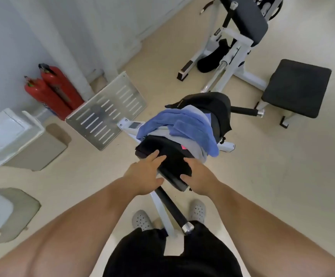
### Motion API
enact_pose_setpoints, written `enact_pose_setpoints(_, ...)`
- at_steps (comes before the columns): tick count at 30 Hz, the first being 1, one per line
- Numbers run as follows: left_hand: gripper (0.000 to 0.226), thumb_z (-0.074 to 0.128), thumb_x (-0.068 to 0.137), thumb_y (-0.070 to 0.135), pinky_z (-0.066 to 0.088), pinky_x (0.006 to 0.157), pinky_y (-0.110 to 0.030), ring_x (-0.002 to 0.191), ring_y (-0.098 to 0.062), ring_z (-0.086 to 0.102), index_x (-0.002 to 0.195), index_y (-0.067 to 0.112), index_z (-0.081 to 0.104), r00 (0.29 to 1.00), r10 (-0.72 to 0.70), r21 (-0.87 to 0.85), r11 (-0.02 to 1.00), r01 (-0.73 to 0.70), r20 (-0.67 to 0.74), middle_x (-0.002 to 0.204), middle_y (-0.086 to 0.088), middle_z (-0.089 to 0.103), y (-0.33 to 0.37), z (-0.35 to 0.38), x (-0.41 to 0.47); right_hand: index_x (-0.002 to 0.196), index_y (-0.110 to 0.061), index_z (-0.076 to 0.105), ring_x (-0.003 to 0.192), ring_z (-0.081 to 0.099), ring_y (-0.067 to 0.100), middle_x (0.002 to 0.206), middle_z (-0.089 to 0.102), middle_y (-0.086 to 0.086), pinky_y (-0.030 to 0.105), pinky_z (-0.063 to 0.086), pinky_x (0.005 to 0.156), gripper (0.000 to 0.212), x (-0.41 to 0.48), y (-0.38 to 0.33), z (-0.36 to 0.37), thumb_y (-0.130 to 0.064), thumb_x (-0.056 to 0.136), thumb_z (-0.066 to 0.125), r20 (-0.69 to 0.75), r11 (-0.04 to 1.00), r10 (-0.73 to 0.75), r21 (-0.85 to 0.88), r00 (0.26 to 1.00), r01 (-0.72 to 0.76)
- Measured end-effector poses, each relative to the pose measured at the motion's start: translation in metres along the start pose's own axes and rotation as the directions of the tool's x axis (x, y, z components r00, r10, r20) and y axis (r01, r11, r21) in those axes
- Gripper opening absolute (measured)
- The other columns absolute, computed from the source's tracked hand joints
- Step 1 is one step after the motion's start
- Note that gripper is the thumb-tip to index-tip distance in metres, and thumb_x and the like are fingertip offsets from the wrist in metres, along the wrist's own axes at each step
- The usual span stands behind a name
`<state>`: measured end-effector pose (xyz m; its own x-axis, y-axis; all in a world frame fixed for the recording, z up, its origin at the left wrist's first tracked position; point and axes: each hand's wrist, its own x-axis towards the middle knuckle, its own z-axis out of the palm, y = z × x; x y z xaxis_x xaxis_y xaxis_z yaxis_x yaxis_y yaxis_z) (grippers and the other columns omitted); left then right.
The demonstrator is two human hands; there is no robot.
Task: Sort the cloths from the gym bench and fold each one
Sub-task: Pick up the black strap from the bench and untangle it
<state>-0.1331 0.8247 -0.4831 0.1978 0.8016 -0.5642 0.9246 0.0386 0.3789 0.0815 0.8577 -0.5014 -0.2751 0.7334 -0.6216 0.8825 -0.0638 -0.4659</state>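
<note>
A pile of cloths lies on the black gym bench (174, 181) in front of me. A black cloth (171, 156) is nearest, with a grey cloth (194, 147) behind it, a blue towel (184, 121) draped over that, and a black garment (212, 104) at the far end. My left hand (145, 173) rests on the near left part of the black cloth with straight fingers. My right hand (197, 176) grips the black cloth's near right edge, fingers curled into the fabric.
Two red fire extinguishers (54, 90) stand by the wall at left, next to a slotted metal plate (106, 108) and a white bin (12, 134). A white exercise machine (234, 47) and a black padded stool (296, 86) stand beyond. A black padded bar (172, 208) juts toward my feet.
</note>
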Motion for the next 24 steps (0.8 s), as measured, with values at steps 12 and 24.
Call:
enact_pose_setpoints(12,0.078,0.048,0.1,0.031,0.014,0.125,-0.047,0.157,-0.017,0.004,0.162,0.028,0.001,0.986,-0.093,0.032,0.996,0.089,0.137,0.169,0.009,-0.016,0.018,0.033,0.027,0.122,-0.024,0.051,0.098,0.061,0.018,0.11,0.057,-0.005,0.033,0.054,0.083,0.055,0.051,0.045,0.019,-0.045,0.08,0.079,-0.102,0.996,0.066,0.067,0.993,-0.059)
enact_pose_setpoints(24,0.073,0.046,0.1,0.032,0.016,0.124,-0.05,0.157,-0.017,0.009,0.162,0.031,0.006,0.967,-0.196,0.022,0.98,0.196,0.16,0.169,0.013,-0.012,0.03,0.028,0.028,0.101,-0.021,0.057,0.091,0.064,0.023,0.099,0.065,0.004,0.04,0.056,0.083,0.027,0.047,0.066,-0.025,-0.022,0.081,0.074,0.306,0.994,-0.031,0.113,0.951,-0.004)
